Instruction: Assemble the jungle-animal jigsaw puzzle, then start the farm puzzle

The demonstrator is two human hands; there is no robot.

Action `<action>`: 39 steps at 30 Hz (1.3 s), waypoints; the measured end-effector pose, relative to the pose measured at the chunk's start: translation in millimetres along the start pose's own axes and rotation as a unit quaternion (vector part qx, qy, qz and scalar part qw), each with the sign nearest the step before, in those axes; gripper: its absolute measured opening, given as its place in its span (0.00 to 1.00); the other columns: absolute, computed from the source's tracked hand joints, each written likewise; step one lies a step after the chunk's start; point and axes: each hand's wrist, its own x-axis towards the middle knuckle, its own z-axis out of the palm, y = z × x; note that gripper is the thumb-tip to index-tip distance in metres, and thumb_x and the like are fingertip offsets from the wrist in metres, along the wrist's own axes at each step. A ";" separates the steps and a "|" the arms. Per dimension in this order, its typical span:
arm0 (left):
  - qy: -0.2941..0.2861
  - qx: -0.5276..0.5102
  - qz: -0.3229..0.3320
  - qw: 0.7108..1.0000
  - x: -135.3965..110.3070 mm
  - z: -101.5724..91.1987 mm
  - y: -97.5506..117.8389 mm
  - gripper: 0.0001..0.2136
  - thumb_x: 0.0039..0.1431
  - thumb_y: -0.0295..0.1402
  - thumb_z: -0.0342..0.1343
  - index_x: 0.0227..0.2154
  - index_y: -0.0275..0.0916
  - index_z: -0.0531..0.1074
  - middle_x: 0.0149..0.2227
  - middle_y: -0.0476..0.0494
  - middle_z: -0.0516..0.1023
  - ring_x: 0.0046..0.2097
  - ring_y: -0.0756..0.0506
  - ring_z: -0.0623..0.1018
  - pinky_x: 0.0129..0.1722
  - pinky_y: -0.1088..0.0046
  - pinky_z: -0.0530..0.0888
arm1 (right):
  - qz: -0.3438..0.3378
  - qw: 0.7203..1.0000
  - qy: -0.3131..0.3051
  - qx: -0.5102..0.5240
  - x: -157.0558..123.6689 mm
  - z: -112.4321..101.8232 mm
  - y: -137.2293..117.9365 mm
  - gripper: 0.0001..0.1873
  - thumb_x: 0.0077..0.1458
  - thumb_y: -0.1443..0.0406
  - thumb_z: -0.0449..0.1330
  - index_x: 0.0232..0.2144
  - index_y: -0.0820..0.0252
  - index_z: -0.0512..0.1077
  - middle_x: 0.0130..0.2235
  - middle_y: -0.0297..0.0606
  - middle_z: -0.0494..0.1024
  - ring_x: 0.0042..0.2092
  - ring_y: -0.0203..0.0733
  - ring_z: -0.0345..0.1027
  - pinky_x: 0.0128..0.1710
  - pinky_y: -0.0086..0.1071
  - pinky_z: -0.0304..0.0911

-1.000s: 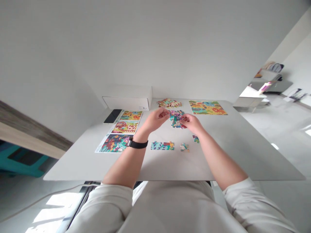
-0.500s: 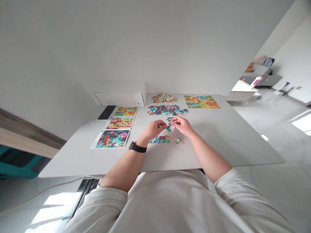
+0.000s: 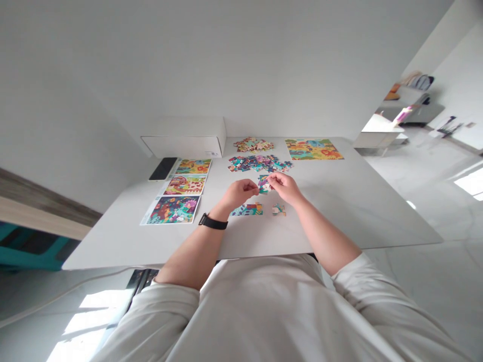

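Between my two hands are a few jigsaw puzzle pieces [image 3: 264, 187] in purple, green and white. My left hand [image 3: 241, 193], with a black watch on its wrist, pinches their left edge. From the right, my right hand [image 3: 284, 186] is closed with thumb and finger on a puzzle piece at their upper right; the fingers partly hide it. Nearer to me lie a joined strip of puzzle [image 3: 247, 209], partly covered by my left wrist, and a small separate puzzle section [image 3: 279, 209]. A pile of dark, colourful loose pieces [image 3: 258, 163] lies just beyond my hands.
Farther back are a second pile of yellowish pieces [image 3: 252, 145] and an assembled animal puzzle [image 3: 314, 149]. On the left lie picture sheets [image 3: 173, 209] and a phone [image 3: 163, 169]. A white box [image 3: 181, 146] stands by the wall.
The view has tilted slightly, so the table sits higher in the picture. My hands stay at the same pieces, with the right fingers shifted a little over them.
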 end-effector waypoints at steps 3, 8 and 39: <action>0.011 -0.019 -0.002 1.000 1.2 -1.1 -0.9 0.16 0.52 0.46 0.67 0.33 0.38 0.77 0.33 0.41 0.84 0.31 0.49 0.77 0.32 0.72 0.72 | 0.015 1.000 0.011 -0.006 1.2 -3.0 -0.9 0.29 0.61 0.37 0.57 0.41 0.54 0.77 0.36 0.39 0.82 0.38 0.44 0.76 0.43 0.36 0.71; 0.017 -0.029 -0.007 0.999 1.6 -2.1 -0.7 0.17 0.52 0.47 0.68 0.33 0.37 0.76 0.34 0.39 0.86 0.30 0.49 0.76 0.30 0.72 0.72 | 0.026 1.000 0.015 0.006 2.1 -5.8 -1.1 0.29 0.61 0.37 0.57 0.41 0.55 0.77 0.37 0.40 0.82 0.39 0.44 0.76 0.44 0.36 0.71; -0.080 0.182 0.059 0.978 -3.0 6.5 -5.1 0.13 0.59 0.46 0.62 0.34 0.42 0.81 0.31 0.47 0.84 0.29 0.47 0.76 0.29 0.73 0.68 | 0.154 0.959 -0.238 0.012 -5.8 -26.5 -9.3 0.16 0.44 0.54 0.73 0.28 0.60 0.78 0.27 0.34 0.80 0.29 0.37 0.70 0.33 0.31 0.62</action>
